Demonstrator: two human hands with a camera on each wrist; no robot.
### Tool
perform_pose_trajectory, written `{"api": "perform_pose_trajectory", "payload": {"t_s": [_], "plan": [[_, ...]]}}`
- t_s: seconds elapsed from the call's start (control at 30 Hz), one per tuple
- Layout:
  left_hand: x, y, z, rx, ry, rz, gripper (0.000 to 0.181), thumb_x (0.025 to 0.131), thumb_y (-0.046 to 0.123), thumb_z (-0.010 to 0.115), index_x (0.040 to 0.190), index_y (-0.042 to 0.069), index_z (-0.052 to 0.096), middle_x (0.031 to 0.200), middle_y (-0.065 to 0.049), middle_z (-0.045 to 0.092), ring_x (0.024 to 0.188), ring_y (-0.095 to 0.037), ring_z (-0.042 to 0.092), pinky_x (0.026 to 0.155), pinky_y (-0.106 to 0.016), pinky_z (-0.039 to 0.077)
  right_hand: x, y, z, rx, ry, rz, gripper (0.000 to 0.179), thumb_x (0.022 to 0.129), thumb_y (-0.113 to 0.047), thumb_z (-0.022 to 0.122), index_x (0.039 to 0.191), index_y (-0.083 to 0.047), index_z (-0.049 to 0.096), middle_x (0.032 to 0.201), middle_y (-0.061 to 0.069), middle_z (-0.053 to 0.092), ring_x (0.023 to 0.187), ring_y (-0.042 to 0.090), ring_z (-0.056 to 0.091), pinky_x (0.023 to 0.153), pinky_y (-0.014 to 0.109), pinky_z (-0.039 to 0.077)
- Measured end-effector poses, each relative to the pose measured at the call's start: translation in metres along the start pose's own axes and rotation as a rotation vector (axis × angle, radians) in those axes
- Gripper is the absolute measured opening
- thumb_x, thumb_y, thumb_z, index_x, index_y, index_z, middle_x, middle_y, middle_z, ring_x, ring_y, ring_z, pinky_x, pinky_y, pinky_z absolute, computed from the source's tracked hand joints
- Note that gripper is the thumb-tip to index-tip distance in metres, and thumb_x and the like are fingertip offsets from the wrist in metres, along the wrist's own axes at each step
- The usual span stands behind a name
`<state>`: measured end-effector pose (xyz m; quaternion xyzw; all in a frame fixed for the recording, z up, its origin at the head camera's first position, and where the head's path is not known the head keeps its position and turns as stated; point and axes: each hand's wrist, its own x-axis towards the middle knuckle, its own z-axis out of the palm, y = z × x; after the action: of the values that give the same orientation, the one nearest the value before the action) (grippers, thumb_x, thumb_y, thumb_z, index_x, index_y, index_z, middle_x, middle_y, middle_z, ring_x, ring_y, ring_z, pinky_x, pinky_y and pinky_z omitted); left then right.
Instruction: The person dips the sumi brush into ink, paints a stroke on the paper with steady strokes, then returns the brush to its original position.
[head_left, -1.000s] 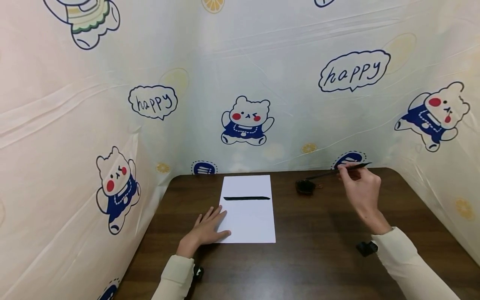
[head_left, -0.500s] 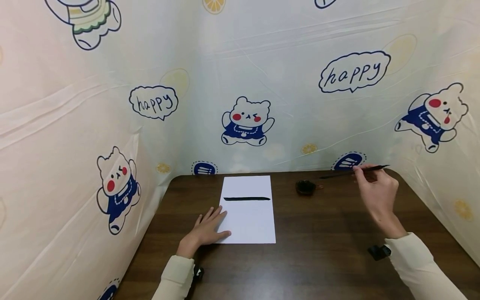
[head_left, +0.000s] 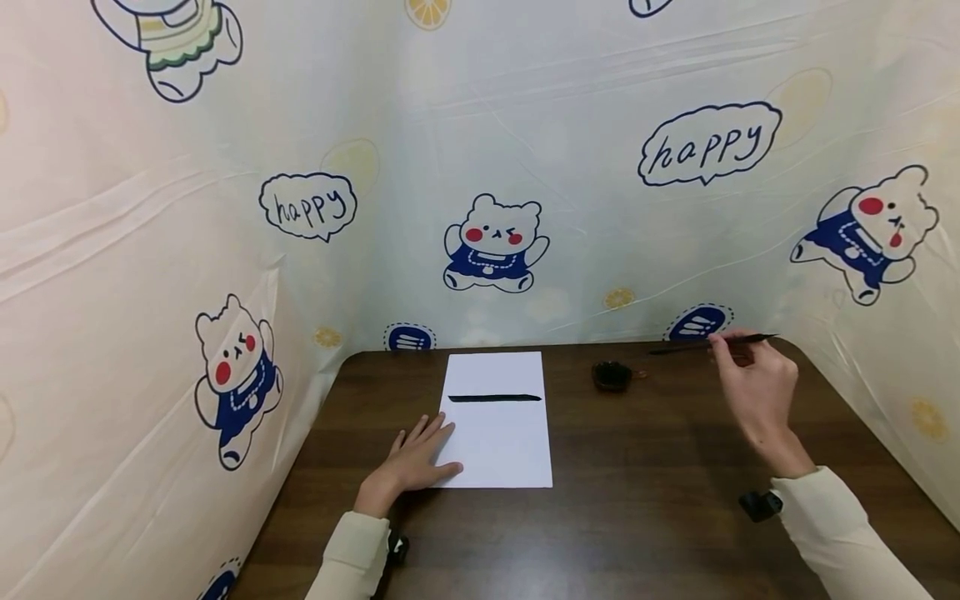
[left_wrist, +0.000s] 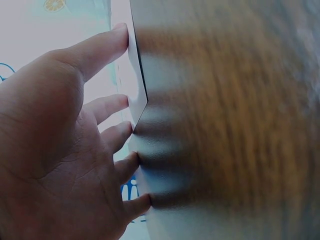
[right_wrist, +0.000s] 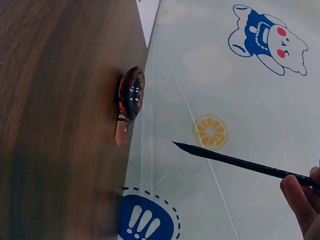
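Observation:
A white sheet of paper lies on the brown table, crossed by one thick black stroke. Fingers spread, my left hand rests on the paper's left edge; in the left wrist view the thumb and forefinger touch the sheet. Between thumb and fingers, my right hand pinches a thin black ink brush above the table's back right. The brush points its dark tip left, toward a small dark dish and apart from it. Dark, glossy and reddish-brown, the dish has a short handle.
A wood-grain table with rounded back corners carries everything. Behind it and on both sides hangs a pale cloth printed with bears and orange slices. The dish stands right of the paper, near the back edge.
My right hand has moved right with the brush, taking its tip from over the dish to clear of it; over the last half second it barely moves. The left hand stays put.

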<state>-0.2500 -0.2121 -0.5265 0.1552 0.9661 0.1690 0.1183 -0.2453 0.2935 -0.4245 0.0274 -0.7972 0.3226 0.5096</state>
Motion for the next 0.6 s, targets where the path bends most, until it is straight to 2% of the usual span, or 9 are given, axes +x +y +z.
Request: {"api": "perform_pose_trajectory", "payload": {"t_s": [0.03, 0.13, 0.27, 0.37, 0.43, 0.5, 0.6], "plan": [[-0.001, 0.001, 0.0, -0.002, -0.002, 0.001, 0.08, 0.089, 0.058, 0.061, 0.155, 0.023, 0.032, 0.166, -0.004, 0.016, 0.153, -0.037, 0.009, 0.116, -0.069, 0.007, 0.0, 0.0, 0.0, -0.011, -0.008, -0.01, 0.013, 0.085, -0.013, 0.076, 0.087, -0.001, 0.073, 0.073, 0.015, 0.073, 0.075, -0.035, 0.042, 0.069, -0.002, 0.033], [-0.002, 0.001, 0.0, -0.004, -0.002, 0.005, 0.08, 0.089, 0.057, 0.061, 0.154, 0.021, 0.032, 0.166, -0.005, 0.017, 0.153, -0.037, 0.009, 0.116, -0.069, 0.007, -0.002, 0.001, 0.002, -0.046, -0.034, -0.055, 0.014, 0.085, -0.014, 0.076, 0.088, -0.001, 0.072, 0.074, 0.014, 0.073, 0.071, -0.023, 0.052, 0.069, -0.002, 0.032], [-0.001, 0.0, 0.0, 0.001, -0.003, 0.003, 0.08, 0.09, 0.056, 0.061, 0.155, 0.021, 0.032, 0.166, -0.006, 0.016, 0.153, -0.038, 0.009, 0.116, -0.069, 0.006, -0.004, 0.002, 0.003, -0.075, -0.057, -0.115, 0.015, 0.084, -0.014, 0.077, 0.09, -0.001, 0.072, 0.078, 0.014, 0.073, 0.066, 0.012, 0.065, 0.069, -0.001, 0.034], [-0.001, 0.0, 0.001, 0.002, -0.001, 0.0, 0.079, 0.09, 0.055, 0.061, 0.155, 0.021, 0.032, 0.166, -0.006, 0.016, 0.153, -0.037, 0.009, 0.116, -0.069, 0.005, -0.006, 0.002, 0.006, -0.077, -0.074, -0.148, 0.016, 0.084, -0.013, 0.077, 0.092, -0.001, 0.072, 0.082, 0.016, 0.073, 0.066, 0.025, 0.067, 0.064, 0.009, 0.039], [-0.001, 0.0, 0.001, 0.001, -0.001, 0.002, 0.08, 0.09, 0.055, 0.061, 0.155, 0.02, 0.032, 0.166, -0.007, 0.016, 0.153, -0.038, 0.009, 0.116, -0.069, 0.005, -0.009, 0.001, 0.008, -0.076, -0.082, -0.174, 0.017, 0.082, -0.011, 0.079, 0.093, 0.0, 0.071, 0.083, 0.017, 0.073, 0.065, 0.028, 0.067, 0.061, 0.019, 0.042], [-0.001, 0.0, 0.001, 0.001, 0.004, 0.003, 0.079, 0.089, 0.054, 0.062, 0.154, 0.019, 0.033, 0.166, -0.007, 0.017, 0.152, -0.038, 0.01, 0.116, -0.069, 0.005, -0.011, 0.001, 0.01, -0.078, -0.099, -0.195, 0.018, 0.081, -0.01, 0.079, 0.094, 0.0, 0.072, 0.084, 0.016, 0.073, 0.062, 0.026, 0.065, 0.059, 0.022, 0.042], [-0.001, 0.0, 0.001, 0.004, -0.001, 0.003, 0.08, 0.09, 0.055, 0.061, 0.154, 0.019, 0.032, 0.166, -0.007, 0.016, 0.152, -0.038, 0.009, 0.116, -0.07, 0.005, -0.014, 0.0, 0.013, -0.077, -0.134, -0.234, 0.019, 0.081, -0.008, 0.079, 0.097, -0.001, 0.072, 0.086, 0.015, 0.074, 0.061, 0.021, 0.063, 0.058, 0.021, 0.043]]}}
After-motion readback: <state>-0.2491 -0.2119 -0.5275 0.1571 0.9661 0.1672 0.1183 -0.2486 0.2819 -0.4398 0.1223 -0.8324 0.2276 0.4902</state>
